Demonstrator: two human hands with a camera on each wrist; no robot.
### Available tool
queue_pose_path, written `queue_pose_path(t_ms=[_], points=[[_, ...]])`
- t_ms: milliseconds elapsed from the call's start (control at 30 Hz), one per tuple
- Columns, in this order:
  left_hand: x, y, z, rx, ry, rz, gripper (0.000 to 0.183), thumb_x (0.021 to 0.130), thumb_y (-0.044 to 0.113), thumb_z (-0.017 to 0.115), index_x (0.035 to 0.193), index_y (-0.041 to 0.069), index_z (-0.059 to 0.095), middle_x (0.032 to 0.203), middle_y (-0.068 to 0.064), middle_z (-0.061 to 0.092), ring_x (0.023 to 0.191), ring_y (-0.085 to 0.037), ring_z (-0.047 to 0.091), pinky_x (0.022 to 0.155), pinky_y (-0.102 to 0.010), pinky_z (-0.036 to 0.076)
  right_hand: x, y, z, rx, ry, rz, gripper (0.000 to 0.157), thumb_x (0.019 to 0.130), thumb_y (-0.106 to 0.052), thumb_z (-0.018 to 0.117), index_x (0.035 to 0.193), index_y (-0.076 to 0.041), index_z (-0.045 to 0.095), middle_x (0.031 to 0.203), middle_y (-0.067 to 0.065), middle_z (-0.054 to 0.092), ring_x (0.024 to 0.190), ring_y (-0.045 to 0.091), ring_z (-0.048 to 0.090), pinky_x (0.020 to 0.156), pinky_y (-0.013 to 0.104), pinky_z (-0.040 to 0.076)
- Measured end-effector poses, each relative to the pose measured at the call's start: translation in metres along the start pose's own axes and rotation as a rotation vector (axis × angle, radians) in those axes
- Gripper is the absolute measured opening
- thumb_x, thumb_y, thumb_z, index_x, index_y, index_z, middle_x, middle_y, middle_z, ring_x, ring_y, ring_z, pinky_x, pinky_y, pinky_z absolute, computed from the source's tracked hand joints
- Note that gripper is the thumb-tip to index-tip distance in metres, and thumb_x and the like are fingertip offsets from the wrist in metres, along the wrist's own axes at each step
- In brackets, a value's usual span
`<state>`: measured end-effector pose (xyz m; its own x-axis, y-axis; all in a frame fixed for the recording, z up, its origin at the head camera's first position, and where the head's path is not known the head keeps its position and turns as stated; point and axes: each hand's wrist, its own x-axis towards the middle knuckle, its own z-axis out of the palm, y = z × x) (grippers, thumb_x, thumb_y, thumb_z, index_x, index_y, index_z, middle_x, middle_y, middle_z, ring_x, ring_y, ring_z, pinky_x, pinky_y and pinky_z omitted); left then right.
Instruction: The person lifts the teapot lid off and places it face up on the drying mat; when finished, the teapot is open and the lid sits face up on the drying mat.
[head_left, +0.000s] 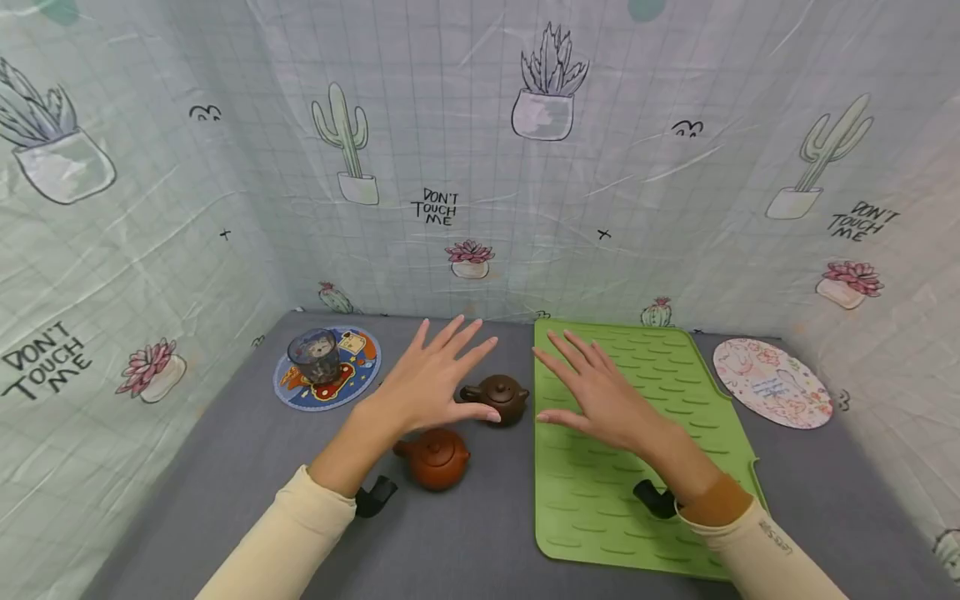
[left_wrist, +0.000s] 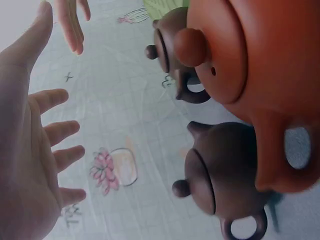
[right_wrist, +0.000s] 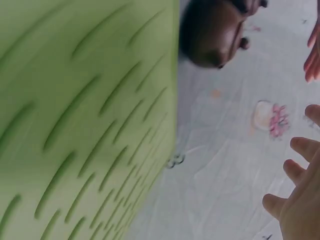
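Spread fingers are shown by both the left hand (head_left: 420,387) and the right hand (head_left: 609,400), with nothing gripped by either. On the table (head_left: 480,542), a dark teapot (head_left: 507,395) is set below and between the hands, just beside the left edge of the green mat (head_left: 581,510). Nearer the person, a red teapot (head_left: 438,463) is placed, and by it the left hand is judged the closer one. Another dark teapot (left_wrist: 225,160) is seen from the left wrist, apparently covered by that hand in the head view. All three handles are turned leftward, each handle-to-spout line being laid roughly crosswise.
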<state>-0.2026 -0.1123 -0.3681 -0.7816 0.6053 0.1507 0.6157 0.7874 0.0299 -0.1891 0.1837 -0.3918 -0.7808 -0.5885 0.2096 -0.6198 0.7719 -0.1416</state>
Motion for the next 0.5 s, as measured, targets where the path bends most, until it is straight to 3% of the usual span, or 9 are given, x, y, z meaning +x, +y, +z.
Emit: queue_pose_path(t_ms=[200,500], points=[[-0.029,0.0,-0.01,-0.003,0.073,-0.025,0.096,0.083,0.082,0.057,0.16,0.029,0.036,0.17,-0.005,0.029,0.159,-0.031,0.027,0.124,-0.068,0.023,-0.001,-0.022,-0.007,0.036,0.029,-0.051,0.088,0.091,-0.061,0.066,0.163,-0.026,0.029,0.172,0.006,0.024,0.159,0.036,0.023,0.125,0.065,0.024],[-0.074,0.001,-0.014,-0.077,0.148,-0.065,0.087,0.083,0.073,0.068,0.151,0.022,0.052,0.161,-0.006,0.045,0.145,-0.031,0.048,0.115,-0.059,0.043,-0.003,-0.06,0.005,0.12,0.093,-0.164,0.072,0.093,-0.053,0.069,0.155,-0.024,0.046,0.16,0.004,0.047,0.141,0.027,0.054,0.111,0.05,0.05]])
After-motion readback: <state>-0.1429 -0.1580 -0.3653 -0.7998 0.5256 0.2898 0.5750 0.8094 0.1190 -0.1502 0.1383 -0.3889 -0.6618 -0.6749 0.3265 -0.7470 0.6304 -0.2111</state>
